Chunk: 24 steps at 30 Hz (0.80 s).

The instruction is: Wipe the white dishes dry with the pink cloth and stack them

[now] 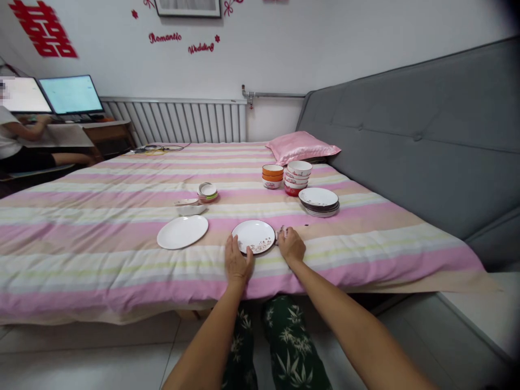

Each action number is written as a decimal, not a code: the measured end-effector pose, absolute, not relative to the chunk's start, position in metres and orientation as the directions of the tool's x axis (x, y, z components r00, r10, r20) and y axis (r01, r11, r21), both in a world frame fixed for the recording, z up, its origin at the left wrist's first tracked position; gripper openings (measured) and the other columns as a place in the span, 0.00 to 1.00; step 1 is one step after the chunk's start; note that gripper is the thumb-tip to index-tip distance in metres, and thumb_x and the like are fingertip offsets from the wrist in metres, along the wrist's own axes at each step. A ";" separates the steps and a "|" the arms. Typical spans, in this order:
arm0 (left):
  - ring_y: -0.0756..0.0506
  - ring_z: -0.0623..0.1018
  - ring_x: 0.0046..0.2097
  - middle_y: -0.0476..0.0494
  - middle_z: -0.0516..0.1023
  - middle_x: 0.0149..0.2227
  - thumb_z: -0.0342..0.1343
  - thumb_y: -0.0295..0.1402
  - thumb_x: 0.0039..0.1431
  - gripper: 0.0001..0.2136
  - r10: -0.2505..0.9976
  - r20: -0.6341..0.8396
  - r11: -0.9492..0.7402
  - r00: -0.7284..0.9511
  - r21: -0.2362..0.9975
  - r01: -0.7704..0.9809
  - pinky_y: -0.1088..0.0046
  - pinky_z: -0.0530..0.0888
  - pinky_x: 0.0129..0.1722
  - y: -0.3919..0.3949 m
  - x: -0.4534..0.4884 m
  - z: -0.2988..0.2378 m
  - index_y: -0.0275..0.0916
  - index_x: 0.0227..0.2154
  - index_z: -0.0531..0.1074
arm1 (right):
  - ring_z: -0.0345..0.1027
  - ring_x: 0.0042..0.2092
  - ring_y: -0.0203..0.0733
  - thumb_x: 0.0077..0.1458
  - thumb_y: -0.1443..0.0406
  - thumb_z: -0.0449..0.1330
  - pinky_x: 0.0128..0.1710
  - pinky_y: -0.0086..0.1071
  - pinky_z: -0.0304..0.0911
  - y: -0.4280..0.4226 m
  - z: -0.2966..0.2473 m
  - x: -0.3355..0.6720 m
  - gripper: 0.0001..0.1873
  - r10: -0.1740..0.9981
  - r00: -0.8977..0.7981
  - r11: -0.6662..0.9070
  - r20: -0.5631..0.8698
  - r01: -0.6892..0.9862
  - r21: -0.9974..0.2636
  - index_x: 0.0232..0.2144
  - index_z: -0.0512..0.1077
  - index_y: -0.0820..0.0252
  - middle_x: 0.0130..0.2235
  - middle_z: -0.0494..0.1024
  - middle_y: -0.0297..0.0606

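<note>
L hand (239, 261) is resting, thumb wide, on rim of plate (252, 234), R hand (291, 246) is lying curled nr plate's R edge, can't tell if holding anything.

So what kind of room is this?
Probably a bedroom! There's a wide pink-striped bedsheet, a shiny pink pillow and a big grey padded headboard.
</note>
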<state>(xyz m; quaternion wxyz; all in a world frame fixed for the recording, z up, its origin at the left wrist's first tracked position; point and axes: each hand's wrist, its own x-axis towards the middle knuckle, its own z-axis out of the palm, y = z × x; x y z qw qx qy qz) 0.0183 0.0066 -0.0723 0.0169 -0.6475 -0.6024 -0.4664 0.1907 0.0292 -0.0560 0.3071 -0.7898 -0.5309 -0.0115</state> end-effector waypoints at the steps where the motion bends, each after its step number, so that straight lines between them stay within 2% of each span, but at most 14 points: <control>1: 0.37 0.60 0.60 0.30 0.60 0.58 0.49 0.34 0.54 0.24 0.765 0.623 -0.272 -0.163 0.541 0.796 0.56 0.61 0.57 0.007 0.019 -0.072 0.32 0.54 0.59 | 0.63 0.33 0.35 0.58 0.59 0.50 0.28 0.29 0.44 0.030 -0.057 0.191 0.11 0.830 0.436 -0.247 0.347 0.846 -0.472 0.35 0.66 0.59 0.35 0.72 0.36; 15: 0.37 0.61 0.59 0.30 0.62 0.57 0.49 0.32 0.54 0.23 0.767 0.619 -0.266 -0.169 0.547 0.794 0.56 0.61 0.57 0.005 0.020 -0.071 0.31 0.53 0.60 | 0.62 0.32 0.35 0.58 0.59 0.49 0.27 0.30 0.42 0.029 -0.059 0.190 0.12 0.820 0.435 -0.240 0.371 0.851 -0.467 0.34 0.66 0.60 0.34 0.72 0.37; 24: 0.36 0.62 0.58 0.25 0.63 0.56 0.49 0.31 0.53 0.23 0.763 0.628 -0.270 -0.152 0.524 0.808 0.58 0.61 0.57 0.006 0.020 -0.071 0.25 0.52 0.62 | 0.61 0.31 0.34 0.57 0.59 0.50 0.27 0.30 0.41 0.032 -0.062 0.191 0.11 0.808 0.433 -0.225 0.400 0.854 -0.469 0.33 0.66 0.60 0.33 0.72 0.35</control>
